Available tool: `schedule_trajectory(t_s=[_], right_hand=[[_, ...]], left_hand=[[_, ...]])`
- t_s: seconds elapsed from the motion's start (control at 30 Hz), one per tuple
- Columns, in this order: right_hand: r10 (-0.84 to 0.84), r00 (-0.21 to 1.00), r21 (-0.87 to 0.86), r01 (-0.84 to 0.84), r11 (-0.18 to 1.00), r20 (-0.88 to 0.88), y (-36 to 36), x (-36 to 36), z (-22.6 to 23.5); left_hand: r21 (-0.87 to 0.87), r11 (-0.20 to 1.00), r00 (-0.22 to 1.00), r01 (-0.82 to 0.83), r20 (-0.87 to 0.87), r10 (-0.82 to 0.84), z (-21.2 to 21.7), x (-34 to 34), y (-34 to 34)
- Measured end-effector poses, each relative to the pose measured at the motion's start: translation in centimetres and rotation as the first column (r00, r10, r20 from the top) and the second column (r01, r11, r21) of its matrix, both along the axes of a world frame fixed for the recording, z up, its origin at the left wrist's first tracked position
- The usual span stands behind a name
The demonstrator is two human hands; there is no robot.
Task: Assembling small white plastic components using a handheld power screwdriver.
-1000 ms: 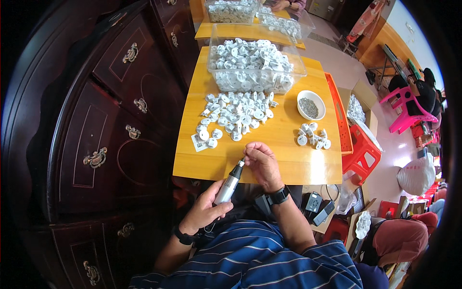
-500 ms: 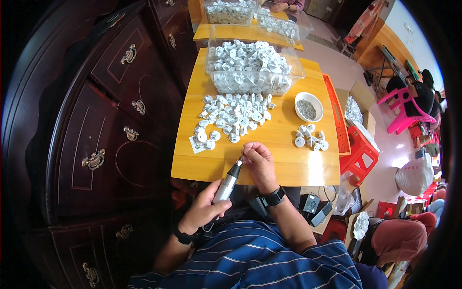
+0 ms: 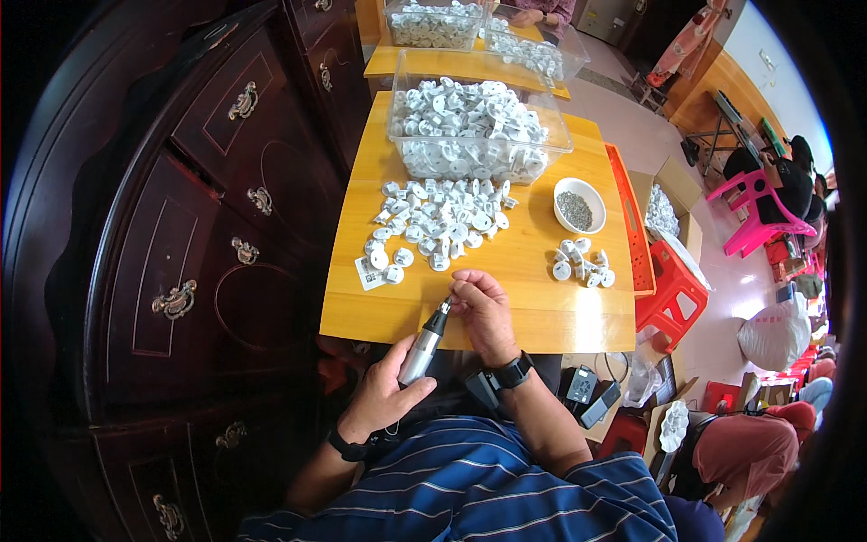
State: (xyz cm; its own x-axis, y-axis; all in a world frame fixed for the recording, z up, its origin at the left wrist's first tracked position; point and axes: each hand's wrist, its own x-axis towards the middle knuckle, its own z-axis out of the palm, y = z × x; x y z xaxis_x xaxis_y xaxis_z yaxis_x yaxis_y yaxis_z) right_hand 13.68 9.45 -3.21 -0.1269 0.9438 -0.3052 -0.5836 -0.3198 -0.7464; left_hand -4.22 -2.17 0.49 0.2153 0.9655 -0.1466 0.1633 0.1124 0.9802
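My left hand (image 3: 386,390) is wrapped round an electric screwdriver (image 3: 422,354) with a silver body and black nose, tilted up toward the table's near edge. At its tip, my right hand (image 3: 482,312) has thumb and fingers pinched together; whatever lies between them is too small to make out. Beyond the hands, many white plastic parts (image 3: 442,217) with round discs lie in a loose pile. A smaller group of white parts (image 3: 583,264) sits to the right. Behind that group stands a white bowl (image 3: 599,213) of small metal pieces that look like screws.
A clear plastic bin (image 3: 558,135) heaped with white parts stands at the table's (image 3: 533,339) far side. A printed paper slip (image 3: 368,273) lies at the left. Dark drawers (image 3: 226,208) rise on my left. Red stools (image 3: 670,298) and a carton (image 3: 691,194) stand right. Other people sit nearby.
Both hands and the screwdriver stay almost in place. My right fingertips have shifted slightly left, over the screwdriver's tip.
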Motion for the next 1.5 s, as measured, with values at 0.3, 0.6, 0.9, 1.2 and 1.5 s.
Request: schedule_trajectory(t_s=[0.3, 0.6, 0.9, 1.2, 1.5], right_hand=[[0.069, 0.998, -0.006, -0.069, 0.998, 0.010, 0.6, 0.1, 0.9], [0.033, 0.966, 0.132, -0.068, 0.989, 0.255, 3.5, 1.8, 0.7], [-0.302, 0.284, 0.395, -0.373, 0.840, 0.910, 6.6, 1.0, 1.5], [-0.263, 0.363, 0.405, -0.400, 0.822, 0.894, 7.1, 2.5, 0.7], [0.186, 0.970, 0.067, -0.198, 0.978, 0.154, 4.1, 6.1, 0.7]], left_hand=[[0.057, 0.998, 0.997, -0.013, -0.071, 0.017, 0.6, -0.2, 0.4], [0.043, 0.998, 0.997, -0.040, -0.057, 0.043, 0.2, -0.5, 0.3], [0.029, 0.999, 0.997, -0.037, -0.067, 0.039, 0.3, -0.7, 0.4], [0.060, 0.998, 0.999, -0.018, -0.046, 0.021, 0.5, -0.4, 0.7], [0.024, 0.999, 0.997, 0.031, -0.065, -0.029, 1.0, 0.8, 1.5]])
